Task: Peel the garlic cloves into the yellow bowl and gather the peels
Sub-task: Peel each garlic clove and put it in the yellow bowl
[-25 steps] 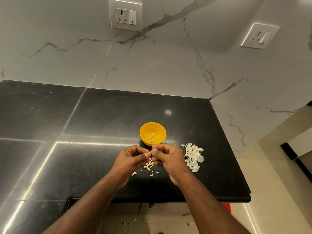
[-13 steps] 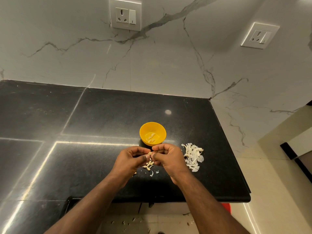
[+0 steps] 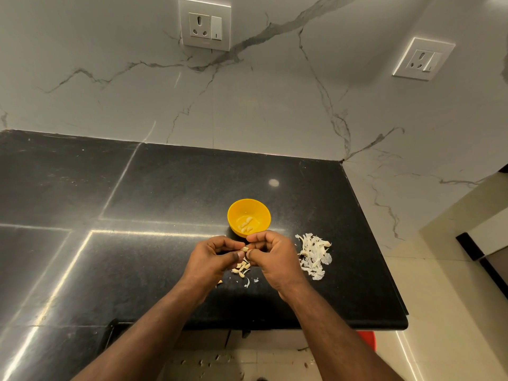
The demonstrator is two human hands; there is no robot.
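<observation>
- Centre frame, above the black table: the left hand and right hand meet fingertip to fingertip, each grip pinching one garlic clove between them.
- The clove's long axis is too small to tell.
- The yellow bowl, holding peeled cloves, sits just above the hands, about equally near both.
- Unpeeled cloves lie under the hands; the peel pile lies to the right, nearer the right hand.

Dim, warm indoor light; wide-angle view, sharp at centre.
Bright streaks of glare run across the polished black countertop, plus one small round highlight. Soft shadow falls on the marble wall upper right. Straight edges bow toward the corners.
</observation>
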